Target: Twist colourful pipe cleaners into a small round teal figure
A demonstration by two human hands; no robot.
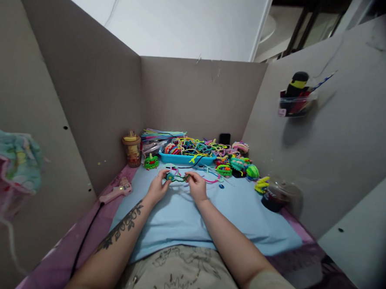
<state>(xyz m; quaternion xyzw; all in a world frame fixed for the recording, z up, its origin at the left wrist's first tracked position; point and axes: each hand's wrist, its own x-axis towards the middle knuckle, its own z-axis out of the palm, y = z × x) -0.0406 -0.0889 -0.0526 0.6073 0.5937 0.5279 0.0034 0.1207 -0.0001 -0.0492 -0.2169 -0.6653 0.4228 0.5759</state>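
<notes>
Both hands are raised over the light blue cloth point(182, 218). My left hand point(157, 187) pinches a small teal-green coiled piece point(170, 176), which looks like pipe cleaner. From it a dark green pipe cleaner point(179, 179) runs across to my right hand point(197, 189), whose thumb and fingers are closed on its far end. Fine detail of the coil is too small to make out. Pink and blue pipe cleaners point(210, 181) lie on the cloth just beyond my hands. A small dark blue oval thing point(221, 186) rests to the right.
A blue tray point(188, 160) heaped with colourful pipe cleaners stands at the back. A green figure point(152, 161), a cup point(133, 149) and a pink glue gun point(116, 193) are left. Several fuzzy figures point(239, 164) and a dark tub point(274, 199) are right. Grey panels point(199, 97) enclose the table.
</notes>
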